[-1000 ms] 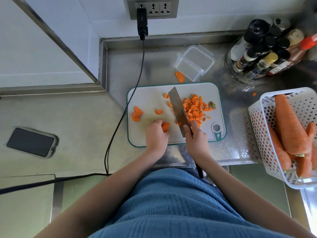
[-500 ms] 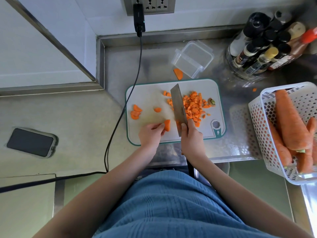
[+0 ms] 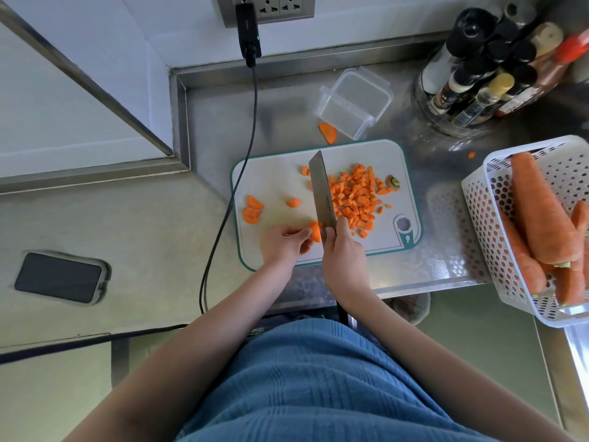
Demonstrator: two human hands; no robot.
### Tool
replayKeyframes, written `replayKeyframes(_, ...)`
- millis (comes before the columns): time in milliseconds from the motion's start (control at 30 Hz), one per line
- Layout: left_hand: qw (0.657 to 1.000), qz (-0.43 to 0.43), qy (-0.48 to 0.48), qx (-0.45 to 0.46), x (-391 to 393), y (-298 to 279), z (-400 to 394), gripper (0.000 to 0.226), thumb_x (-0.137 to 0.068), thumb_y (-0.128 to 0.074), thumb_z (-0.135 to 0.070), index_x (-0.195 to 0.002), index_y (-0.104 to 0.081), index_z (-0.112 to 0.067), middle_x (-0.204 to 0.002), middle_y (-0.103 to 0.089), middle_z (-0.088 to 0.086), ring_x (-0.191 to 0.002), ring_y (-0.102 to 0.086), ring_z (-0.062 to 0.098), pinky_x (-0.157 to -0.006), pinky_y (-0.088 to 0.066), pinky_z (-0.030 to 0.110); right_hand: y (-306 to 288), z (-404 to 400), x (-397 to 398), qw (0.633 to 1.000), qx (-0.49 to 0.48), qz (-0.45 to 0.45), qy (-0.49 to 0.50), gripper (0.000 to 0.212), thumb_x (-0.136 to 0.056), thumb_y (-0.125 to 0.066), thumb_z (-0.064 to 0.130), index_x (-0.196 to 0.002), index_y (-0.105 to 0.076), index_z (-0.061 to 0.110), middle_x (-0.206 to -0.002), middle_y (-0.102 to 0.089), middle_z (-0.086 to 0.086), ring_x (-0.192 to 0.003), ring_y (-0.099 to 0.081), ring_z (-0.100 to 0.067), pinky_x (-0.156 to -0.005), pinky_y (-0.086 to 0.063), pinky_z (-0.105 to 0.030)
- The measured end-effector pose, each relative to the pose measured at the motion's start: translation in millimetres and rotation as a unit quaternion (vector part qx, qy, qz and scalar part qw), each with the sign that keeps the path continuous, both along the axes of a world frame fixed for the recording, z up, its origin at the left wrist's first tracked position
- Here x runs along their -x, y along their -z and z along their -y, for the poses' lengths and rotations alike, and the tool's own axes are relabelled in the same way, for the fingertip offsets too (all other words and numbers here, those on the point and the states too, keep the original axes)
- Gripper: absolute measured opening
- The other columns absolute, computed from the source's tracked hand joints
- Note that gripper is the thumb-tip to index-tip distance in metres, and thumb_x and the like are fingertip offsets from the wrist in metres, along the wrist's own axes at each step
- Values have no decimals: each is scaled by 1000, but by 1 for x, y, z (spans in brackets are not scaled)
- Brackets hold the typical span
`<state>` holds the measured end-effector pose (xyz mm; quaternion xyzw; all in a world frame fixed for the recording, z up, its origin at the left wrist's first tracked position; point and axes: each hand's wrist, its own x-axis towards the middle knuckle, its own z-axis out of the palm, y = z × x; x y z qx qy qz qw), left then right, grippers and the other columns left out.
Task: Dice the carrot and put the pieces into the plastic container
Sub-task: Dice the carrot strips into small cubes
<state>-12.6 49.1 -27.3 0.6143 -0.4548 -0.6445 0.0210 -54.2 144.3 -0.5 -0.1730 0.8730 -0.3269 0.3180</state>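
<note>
Left hand [image 3: 283, 244] grip pinches carrot piece [image 3: 316, 231]; right hand [image 3: 342, 250] grip clasps cleaver [image 3: 322, 193]

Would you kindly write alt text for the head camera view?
Seen from above, a person's left hand pinches a carrot piece on a white cutting board while the right hand holds a cleaver beside a pile of diced carrot.

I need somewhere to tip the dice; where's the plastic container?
The plastic container lies tipped on the steel counter just behind the cutting board, left of the bottle rack.
</note>
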Motion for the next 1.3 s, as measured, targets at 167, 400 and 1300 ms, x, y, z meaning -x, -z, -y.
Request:
replayKeyframes(167, 1000, -6, -3, 5, 1, 3, -1, 13, -83, -70, -7, -72, -67, -1, -66, -67, 9, -58, -63, 18, -64, -58, 26, 0, 4, -4, 1000, -13, -7, 5, 16, -104, -25, 31, -100, -32, 18, -67, -53, -4, -55, -51, -21, -43, -29, -29)
replayKeyframes(400, 1000, 2, 6, 18, -1, 6, -1, 14, -82, -72, -12, -72, -66, -4, -67, -68, 8, -61, -65, 19, -71, -58, 31, 4, 9, -7, 1000, -23, -10, 5, 10, -104, -27, 25, -103, -33, 16, -67, -53, -5, -55, -51, -21, -42, -30, -30)
replayKeyframes(1300, 807, 47, 350, 473, -6, 32, 58, 22, -87, -60, -6, -109, -61, -5, -108, -57, 14, -84, -59, 31, -67, -41, 32, 25, 22, -18, 983, -155, -56, -76, 24, -100, -29, 7, -122, -28, 17, -86, -63, -17, -79, -61, -37, -63, -50, -42)
